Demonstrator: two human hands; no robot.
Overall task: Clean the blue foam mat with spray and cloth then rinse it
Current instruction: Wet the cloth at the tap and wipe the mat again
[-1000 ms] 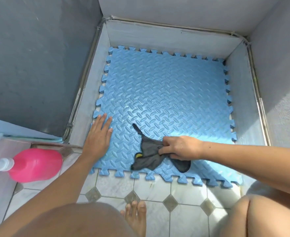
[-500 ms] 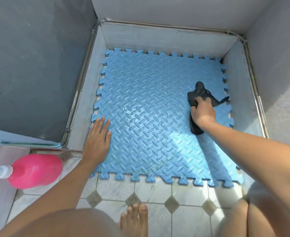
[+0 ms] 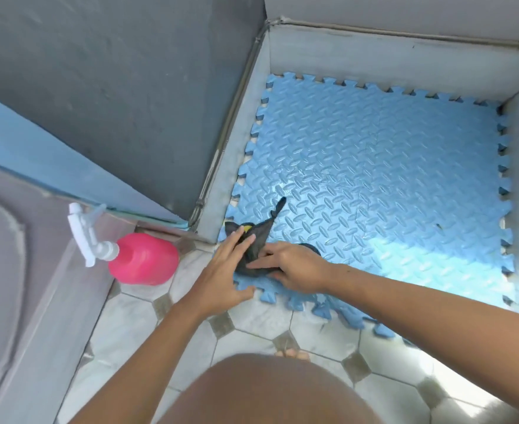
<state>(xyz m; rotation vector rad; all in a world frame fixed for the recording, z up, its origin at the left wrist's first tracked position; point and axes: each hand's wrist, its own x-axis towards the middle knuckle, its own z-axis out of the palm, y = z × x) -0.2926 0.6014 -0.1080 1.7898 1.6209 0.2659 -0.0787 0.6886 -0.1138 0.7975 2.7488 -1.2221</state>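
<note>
Mat (image 3: 374, 185) lies flat in the low walled recess (image 3: 374, 62), blue foam w/ diamond tread & jigsaw edges; its near edge laps out over the tiled floor (image 3: 252, 316). A sunlit wet sheen shows on the near-right part of the mat.

Your hands are both at the mat's near-left corner, w/ the dark grey cloth (image 3: 256, 240) between them. Your left hand (image 3: 224, 270) is flat & open, fingers spread, fingertips resting on the cloth's left side, thumb down by the mat's toothed edge. Your right hand (image 3: 291, 267) lies over the cloth's lower part, fingers curled around it, index finger stretched along it – so gripping the cloth. One thin tail of the cloth points up & away across the mat; a small yellow spot shows near its top.

Spray bottle (image 3: 143, 258), pink body w/ white trigger head, lies on its side on the floor, left of your hands, near them but apart, up against the grey step (image 3: 22, 286).

Your bare knee fills the bottom centre, toes just visible past it.
</note>
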